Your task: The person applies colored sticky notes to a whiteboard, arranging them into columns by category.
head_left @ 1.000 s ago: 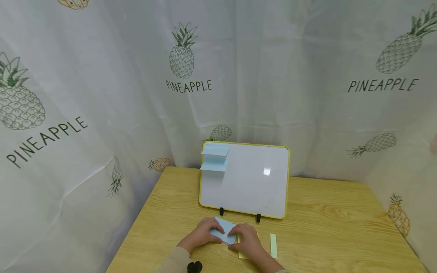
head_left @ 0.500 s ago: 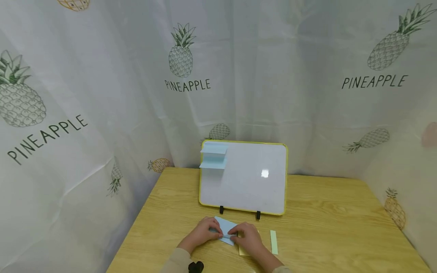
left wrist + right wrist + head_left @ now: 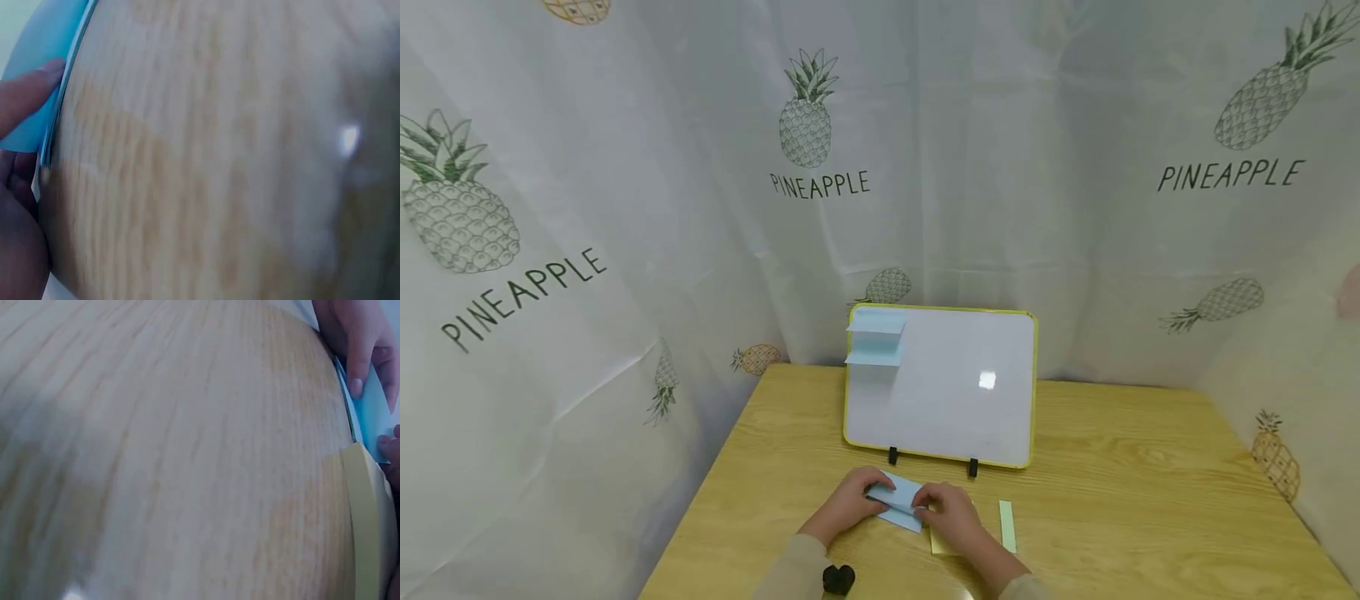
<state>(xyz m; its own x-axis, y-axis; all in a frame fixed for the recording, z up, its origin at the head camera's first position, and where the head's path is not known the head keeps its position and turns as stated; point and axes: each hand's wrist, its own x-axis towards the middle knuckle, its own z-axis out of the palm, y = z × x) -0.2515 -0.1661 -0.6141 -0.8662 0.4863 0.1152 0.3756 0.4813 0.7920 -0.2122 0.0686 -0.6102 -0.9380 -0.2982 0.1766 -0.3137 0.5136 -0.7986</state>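
A light blue sticky note pad [image 3: 901,518] lies on the table in front of the whiteboard. Its top sheet [image 3: 895,492] is raised along the near edge, leaving a gap above the rest of the pad. My left hand [image 3: 853,498] grips the pad's left side; in the left wrist view its thumb [image 3: 31,94] lies on the blue paper. At the right end, my right hand [image 3: 951,512] pinches the raised edge of the top sheet between thumb and fingers. A yellow sticky pad [image 3: 365,519] lies partly under the right hand.
A yellow-rimmed whiteboard [image 3: 955,392] stands behind on black feet [image 3: 973,467], with two blue sticky notes [image 3: 874,357] at its upper left. A pale green strip pad [image 3: 1007,527] lies to the right. A black heart-shaped thing [image 3: 838,580] is beside the left sleeve.
The top blue sheet lay flat a second ago; its near edge has since come up from the pad in my right fingers. The head view has shifted slightly.
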